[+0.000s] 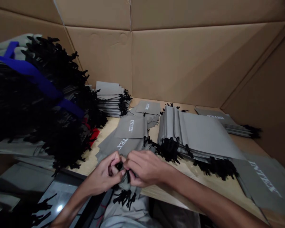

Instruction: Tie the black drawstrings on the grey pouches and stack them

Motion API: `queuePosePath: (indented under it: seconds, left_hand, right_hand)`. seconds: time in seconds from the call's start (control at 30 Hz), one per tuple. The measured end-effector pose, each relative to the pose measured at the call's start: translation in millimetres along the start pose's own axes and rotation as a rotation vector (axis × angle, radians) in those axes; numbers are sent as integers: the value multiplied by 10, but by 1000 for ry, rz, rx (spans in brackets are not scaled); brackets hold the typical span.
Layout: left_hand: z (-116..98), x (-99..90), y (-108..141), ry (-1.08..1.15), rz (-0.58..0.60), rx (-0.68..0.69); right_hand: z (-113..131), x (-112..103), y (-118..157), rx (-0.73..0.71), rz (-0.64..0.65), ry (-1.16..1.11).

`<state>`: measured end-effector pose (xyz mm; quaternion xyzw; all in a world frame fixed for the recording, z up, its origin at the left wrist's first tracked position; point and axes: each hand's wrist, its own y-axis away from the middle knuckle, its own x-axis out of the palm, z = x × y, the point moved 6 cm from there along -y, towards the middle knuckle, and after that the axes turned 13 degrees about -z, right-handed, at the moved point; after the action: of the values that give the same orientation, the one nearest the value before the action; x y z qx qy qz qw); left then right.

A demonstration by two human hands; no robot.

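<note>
Both hands meet at the front edge of the wooden table, with fingers pinched together. My left hand (109,173) curls around a black cord of a grey pouch. Touching it, my right hand (143,167) pinches a black cord end (128,176) between thumb and fingers. Below the hands, a bunch of black cord ends (125,198) hangs over my lap. Just behind them lie grey pouches with white INTEX lettering (131,127), fanned out on the table. The pouch part in my hands is mostly hidden by the fingers.
A big heap of pouches with black cords (59,63) and a blue strap (47,87) fills the left. A small pouch stack (109,103) stands behind. Large grey pouches (204,133) are piled right of centre, more (263,180) at far right. Cardboard walls (175,63) enclose the table (166,191).
</note>
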<state>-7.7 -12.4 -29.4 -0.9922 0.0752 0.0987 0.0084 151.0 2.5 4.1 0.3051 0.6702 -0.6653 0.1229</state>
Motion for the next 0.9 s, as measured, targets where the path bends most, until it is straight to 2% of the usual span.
queuePosePath:
  seconds: [0.07,0.13,0.2,0.33,0.4,0.47,0.57,0.63,0.7,0.73,0.8,0.9]
  left_hand:
    - [19,7,-10,10,23,-35]
    - [29,10,-11,15,23,-50]
    - [17,-2,-4,16,-19,-31]
    - [-51,-27,25,13,-137,54]
    - [-79,-27,31,20,-165,70]
    - [-85,-3,22,65,-133,32]
    - [-87,54,10,163,-29,-65]
    - [-103,67,16,197,-5,-97]
    - [-118,68,38,204,-21,-100]
    - [-121,69,56,206,-34,-96]
    - [-128,48,94,171,-99,-34]
    - [-152,-24,160,-7,-260,168]
  right_hand:
    - [39,-7,-10,-132,25,33]
    - [53,-18,-17,-172,36,41]
    - [15,-35,-33,-49,32,6]
    - [-96,-52,-31,360,-30,-189]
    - [-105,-70,-42,415,-88,-238]
    - [-88,-91,-64,336,-114,-196]
    - [-30,-116,-69,93,-122,-44]
    - [19,-127,-48,-49,-135,30]
    - [41,-134,-37,-66,-143,37]
    - [30,-135,-41,-5,-142,1]
    - [-14,-131,-49,206,-155,-121]
    - [-37,-103,-45,478,-214,-318]
